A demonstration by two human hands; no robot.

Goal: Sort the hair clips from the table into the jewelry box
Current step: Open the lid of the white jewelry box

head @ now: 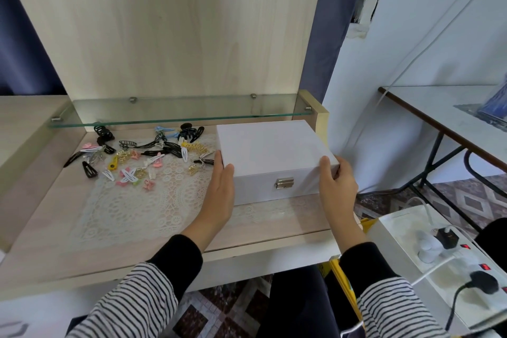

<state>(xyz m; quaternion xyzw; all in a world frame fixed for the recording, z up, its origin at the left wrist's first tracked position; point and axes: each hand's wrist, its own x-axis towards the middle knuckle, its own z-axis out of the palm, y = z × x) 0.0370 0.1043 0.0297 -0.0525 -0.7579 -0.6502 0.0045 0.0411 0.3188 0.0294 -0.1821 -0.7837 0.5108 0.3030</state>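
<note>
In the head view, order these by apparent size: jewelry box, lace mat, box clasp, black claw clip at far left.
1. lace mat
2. jewelry box
3. black claw clip and clasp look about alike, so they are not ranked.

You could read no text, label, brand or number anywhere in view. The jewelry box [274, 145] showed you no writing on its lid or front, and the small pale mark on the black charger [450, 240] plugged into the power strip [397, 228] was too small for you to make out.
</note>
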